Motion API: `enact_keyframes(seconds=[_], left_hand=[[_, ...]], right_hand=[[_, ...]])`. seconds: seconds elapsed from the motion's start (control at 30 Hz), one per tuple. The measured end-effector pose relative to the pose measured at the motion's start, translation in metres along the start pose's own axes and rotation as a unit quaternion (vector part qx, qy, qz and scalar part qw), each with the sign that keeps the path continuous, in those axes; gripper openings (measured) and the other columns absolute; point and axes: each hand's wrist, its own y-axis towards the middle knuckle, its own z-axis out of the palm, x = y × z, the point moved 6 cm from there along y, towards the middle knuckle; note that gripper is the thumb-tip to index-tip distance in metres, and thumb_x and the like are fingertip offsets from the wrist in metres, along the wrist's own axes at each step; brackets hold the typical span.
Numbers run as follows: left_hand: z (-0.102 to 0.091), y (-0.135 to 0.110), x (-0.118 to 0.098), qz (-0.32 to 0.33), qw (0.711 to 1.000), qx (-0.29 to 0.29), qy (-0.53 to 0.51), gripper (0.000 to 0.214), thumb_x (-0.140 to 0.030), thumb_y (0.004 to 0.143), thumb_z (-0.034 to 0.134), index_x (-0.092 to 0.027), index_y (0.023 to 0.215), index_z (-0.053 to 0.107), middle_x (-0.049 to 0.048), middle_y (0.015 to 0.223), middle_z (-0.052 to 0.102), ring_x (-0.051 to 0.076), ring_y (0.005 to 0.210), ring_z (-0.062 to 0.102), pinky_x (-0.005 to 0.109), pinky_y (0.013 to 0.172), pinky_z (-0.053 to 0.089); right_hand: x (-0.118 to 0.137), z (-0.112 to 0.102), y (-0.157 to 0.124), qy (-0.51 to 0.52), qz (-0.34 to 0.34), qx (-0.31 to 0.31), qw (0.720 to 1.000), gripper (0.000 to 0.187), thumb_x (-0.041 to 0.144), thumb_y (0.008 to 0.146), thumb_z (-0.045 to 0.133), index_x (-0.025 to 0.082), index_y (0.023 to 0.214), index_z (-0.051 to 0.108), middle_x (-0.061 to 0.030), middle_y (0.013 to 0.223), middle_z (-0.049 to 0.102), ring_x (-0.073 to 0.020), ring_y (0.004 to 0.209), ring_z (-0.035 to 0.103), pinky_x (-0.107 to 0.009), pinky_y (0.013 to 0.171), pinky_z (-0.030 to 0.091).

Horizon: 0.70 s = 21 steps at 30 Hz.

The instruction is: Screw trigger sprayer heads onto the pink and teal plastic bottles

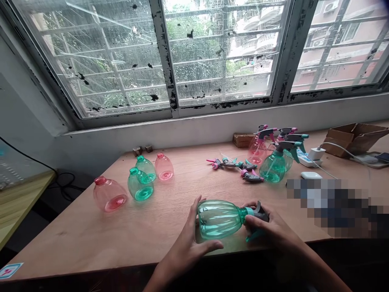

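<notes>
At the near middle of the counter (91, 239), a green bottle (220, 219) lay sideways between both hands, base to the left, neck to the right; couldn't tell if it touched the wood. Left hand (192, 240): grip wide around the base, fingers at the far side, thumb stretched out along the near side and apparently off the plastic. Right hand (271, 224): grip narrow, thumb and fingers holding the spray head (260, 213) at the neck. Step in hand, as judged: working the joint where the teal collar (249, 211) met the neck. Doing that well called for a firmer left grip, thumb brought onto the body so the bottle couldn't roll, but no hard squeeze, since the wall looked thin. Right fingers belonged on the collar rather than the trigger, with neck and head in one line so the thread wouldn't cross. Elbow room was fair: loose spray heads (252, 177) lay farther off, a finished-looking green sprayer (272, 167) stood far right, and a headless pink bottle (110, 195) sat well left, all apart from the hands.
</notes>
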Motion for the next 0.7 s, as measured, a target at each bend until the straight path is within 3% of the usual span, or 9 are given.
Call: enact_keyframes(seconds=[0.1,0.2,0.4,0.5,0.6,0.7], left_hand=[[0.0035,0.001,-0.001,-0.003,0.999,0.021,-0.028,0.109,-0.022,0.078,0.081,-0.038,0.154,0.005,0.0106,0.157,0.034,0.031,0.142,0.04,0.051,0.118,0.032],[0.0042,0.0005,-0.0036,-0.002,1.0,0.016,-0.017,0.108,-0.02,0.08,0.078,-0.039,0.155,0.003,0.0098,0.157,0.035,0.031,0.143,0.038,0.052,0.119,0.03],[0.0014,-0.0037,-0.0036,-0.016,1.0,-0.004,0.014,0.124,-0.029,0.074,0.084,-0.033,0.156,-0.01,0.0135,0.164,0.021,0.036,0.148,0.026,0.057,0.122,0.016],[-0.0013,-0.0031,0.0004,-0.021,1.0,-0.013,0.008,0.118,-0.036,0.077,0.082,-0.031,0.157,-0.005,0.0126,0.165,0.018,0.036,0.15,0.019,0.056,0.123,0.012],[-0.0024,-0.0006,0.0028,-0.018,1.0,-0.015,0.016,0.112,-0.036,0.078,0.081,-0.031,0.157,0.002,0.0115,0.164,0.019,0.035,0.149,0.021,0.054,0.123,0.015],[0.0003,0.0013,0.0011,-0.005,1.0,0.002,-0.004,0.111,-0.031,0.081,0.079,-0.034,0.156,-0.003,0.0117,0.16,0.03,0.032,0.143,0.037,0.051,0.12,0.028]], right_hand=[[0.0022,0.0016,-0.0008,0.001,0.001,0.002,1.0,0.048,0.053,0.077,0.077,0.017,0.103,0.058,-0.0013,0.062,0.071,-0.0212,0.059,0.066,-0.033,0.06,0.053],[0.0046,0.0019,-0.0014,-0.002,-0.006,-0.001,1.0,0.046,0.051,0.079,0.076,0.016,0.104,0.059,-0.0018,0.063,0.071,-0.0208,0.061,0.065,-0.033,0.061,0.052],[0.0049,0.001,-0.0036,-0.006,-0.003,-0.002,1.0,0.047,0.051,0.079,0.076,0.017,0.106,0.059,-0.0016,0.065,0.072,-0.0216,0.063,0.067,-0.032,0.063,0.053],[0.0031,0.001,-0.0041,-0.014,0.004,0.007,1.0,0.046,0.051,0.079,0.077,0.017,0.106,0.06,-0.0015,0.066,0.072,-0.022,0.064,0.068,-0.033,0.063,0.054],[0.0001,-0.0006,-0.002,-0.009,0.003,0.008,1.0,0.047,0.051,0.078,0.077,0.017,0.106,0.06,-0.0014,0.065,0.072,-0.0216,0.063,0.067,-0.032,0.062,0.053],[-0.003,-0.0015,0.001,0.001,-0.002,0.014,1.0,0.049,0.051,0.078,0.077,0.016,0.106,0.058,-0.0021,0.064,0.072,-0.0218,0.061,0.067,-0.033,0.061,0.054]])
